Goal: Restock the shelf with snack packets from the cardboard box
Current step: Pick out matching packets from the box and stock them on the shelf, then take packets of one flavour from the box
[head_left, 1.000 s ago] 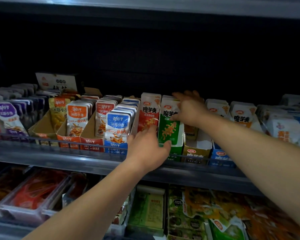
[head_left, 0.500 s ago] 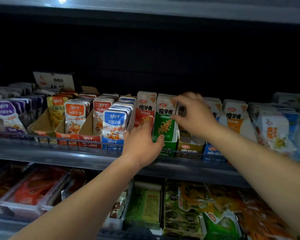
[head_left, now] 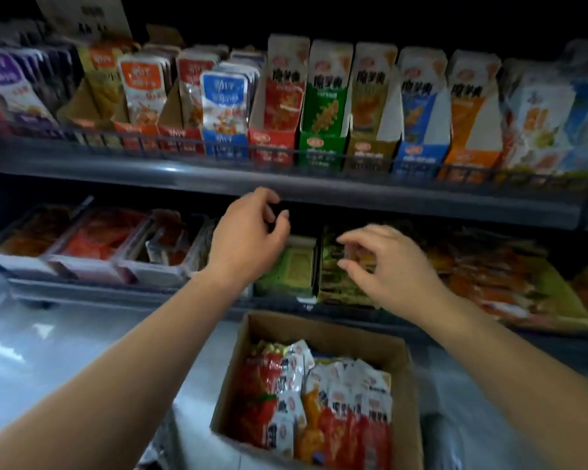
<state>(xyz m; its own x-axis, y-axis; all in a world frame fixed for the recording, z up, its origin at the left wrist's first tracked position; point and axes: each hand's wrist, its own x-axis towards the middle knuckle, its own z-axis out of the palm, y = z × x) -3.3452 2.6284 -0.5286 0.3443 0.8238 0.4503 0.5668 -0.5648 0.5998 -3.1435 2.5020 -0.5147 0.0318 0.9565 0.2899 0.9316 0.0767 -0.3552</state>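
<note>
We look through one wide-angle camera worn on the head, facing forward and tilted down at the shelf (head_left: 286, 184). It sits close. Both forearms reach in from the bottom corners, and the left hand (head_left: 248, 239) and right hand (head_left: 391, 269) are near mid-frame. The cardboard box (head_left: 319, 329) lies low and centre, right beneath us, and the stocked upper row fills the top.

The cardboard box (head_left: 336, 334) below me is matt brown card; its snack packets (head_left: 319, 401) are glossy, crinkled film. The shelf (head_left: 353, 193) edge looks smooth grey metal; the trays (head_left: 89, 269) beneath, clear plastic.
</note>
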